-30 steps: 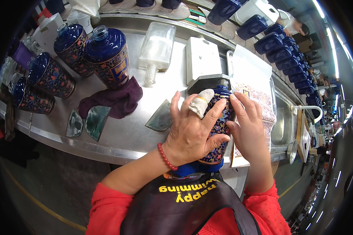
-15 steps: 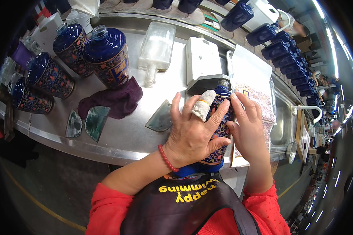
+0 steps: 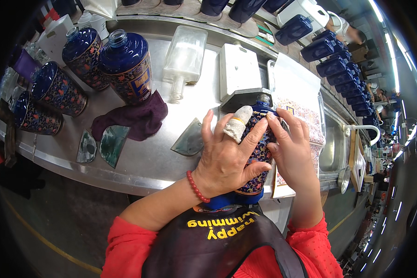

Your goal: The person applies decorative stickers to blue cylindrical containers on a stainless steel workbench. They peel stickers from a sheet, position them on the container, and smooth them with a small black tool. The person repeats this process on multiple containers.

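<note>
A dark blue bottle with a floral patterned wrap [image 3: 252, 185] stands tilted in front of me, its glass neck beside a white block. My left hand [image 3: 227, 155] lies over its left side, open, fingers spread, index fingertip and thumb touching the wrap. One left finger wears a whitish cloth cover [image 3: 239, 123] with a yellow band. My right hand [image 3: 294, 148] rests along the bottle's right side, open, with the index fingertip at the wrap's upper edge near the left index fingertip. The hands hide much of the bottle's front.
Several patterned blue bottles [image 3: 125, 69] stand left, near a purple cloth [image 3: 141, 118]. Green translucent scrapers [image 3: 188, 139] lie on the metal table. A clear bottle [image 3: 185, 55] lies behind. Patterned sheets [image 3: 306, 120] lie right, before a sink [image 3: 333, 148]. Plain blue bottles [image 3: 294, 30] line a conveyor.
My right index finger has shifted slightly left along the wrap's upper edge. My left hand has hardly moved. The plain blue bottles on the conveyor have moved to the right.
</note>
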Motion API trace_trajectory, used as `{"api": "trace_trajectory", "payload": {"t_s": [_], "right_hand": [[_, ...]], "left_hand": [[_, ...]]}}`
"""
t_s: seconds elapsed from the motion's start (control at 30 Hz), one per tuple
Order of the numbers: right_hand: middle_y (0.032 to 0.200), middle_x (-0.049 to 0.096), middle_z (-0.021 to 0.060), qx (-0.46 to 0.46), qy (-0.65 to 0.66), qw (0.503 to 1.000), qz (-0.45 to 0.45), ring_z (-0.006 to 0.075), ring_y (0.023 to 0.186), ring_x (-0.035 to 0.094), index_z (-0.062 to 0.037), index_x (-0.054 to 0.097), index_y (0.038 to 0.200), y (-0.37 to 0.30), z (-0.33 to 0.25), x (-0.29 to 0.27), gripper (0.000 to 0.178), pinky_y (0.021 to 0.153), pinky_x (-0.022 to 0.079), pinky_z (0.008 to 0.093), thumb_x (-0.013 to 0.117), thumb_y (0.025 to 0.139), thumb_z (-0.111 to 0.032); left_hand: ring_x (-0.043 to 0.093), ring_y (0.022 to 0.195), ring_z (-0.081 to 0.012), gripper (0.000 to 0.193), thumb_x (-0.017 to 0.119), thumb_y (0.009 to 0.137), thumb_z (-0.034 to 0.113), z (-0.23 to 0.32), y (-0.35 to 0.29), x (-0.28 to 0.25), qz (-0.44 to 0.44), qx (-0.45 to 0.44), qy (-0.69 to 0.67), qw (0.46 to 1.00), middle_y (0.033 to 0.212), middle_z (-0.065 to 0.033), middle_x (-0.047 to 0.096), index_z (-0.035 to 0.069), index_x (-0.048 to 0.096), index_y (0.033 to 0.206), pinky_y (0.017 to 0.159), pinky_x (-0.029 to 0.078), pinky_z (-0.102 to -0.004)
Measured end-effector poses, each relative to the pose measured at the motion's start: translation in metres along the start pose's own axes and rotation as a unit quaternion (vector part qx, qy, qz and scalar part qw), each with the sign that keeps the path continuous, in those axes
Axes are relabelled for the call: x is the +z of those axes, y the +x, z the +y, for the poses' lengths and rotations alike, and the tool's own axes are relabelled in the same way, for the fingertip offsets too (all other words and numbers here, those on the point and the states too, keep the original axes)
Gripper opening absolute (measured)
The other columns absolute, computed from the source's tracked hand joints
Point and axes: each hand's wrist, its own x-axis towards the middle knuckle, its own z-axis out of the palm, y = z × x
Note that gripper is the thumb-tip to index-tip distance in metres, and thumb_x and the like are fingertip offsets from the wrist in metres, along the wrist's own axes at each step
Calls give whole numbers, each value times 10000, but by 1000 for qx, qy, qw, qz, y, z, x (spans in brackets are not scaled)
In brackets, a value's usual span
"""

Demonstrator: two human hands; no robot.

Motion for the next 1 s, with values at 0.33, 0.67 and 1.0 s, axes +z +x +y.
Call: {"api": "trace_trajectory", "payload": {"t_s": [0.33,0.67,1.0], "right_hand": [[1406,519,173,2,3,1000,2,402,1192,509,-87,596,1404,0,0,0,559,1023,460,489,733,863,-104],[1398,517,172,1,4,1000,-5,401,1177,505,-86,592,1402,1,0,-2,566,1019,459,486,739,855,-93],[1403,511,167,8,-6,1000,-8,408,1177,497,-97,581,1415,1,-2,-3,590,1026,453,493,743,848,-86]], "left_hand": [[441,1309,-400,940,494,932,714,-5,-4,2,12,-5,-10,1000,1435,-224,509,-12,407,1524,1164,134,-646],[440,1322,-407,946,493,929,717,-5,-4,3,11,0,-4,1000,1444,-231,498,-9,404,1530,1166,131,-648],[440,1323,-400,919,488,935,710,-6,-3,2,15,7,6,1000,1444,-219,505,8,422,1525,1169,121,-641]]}}
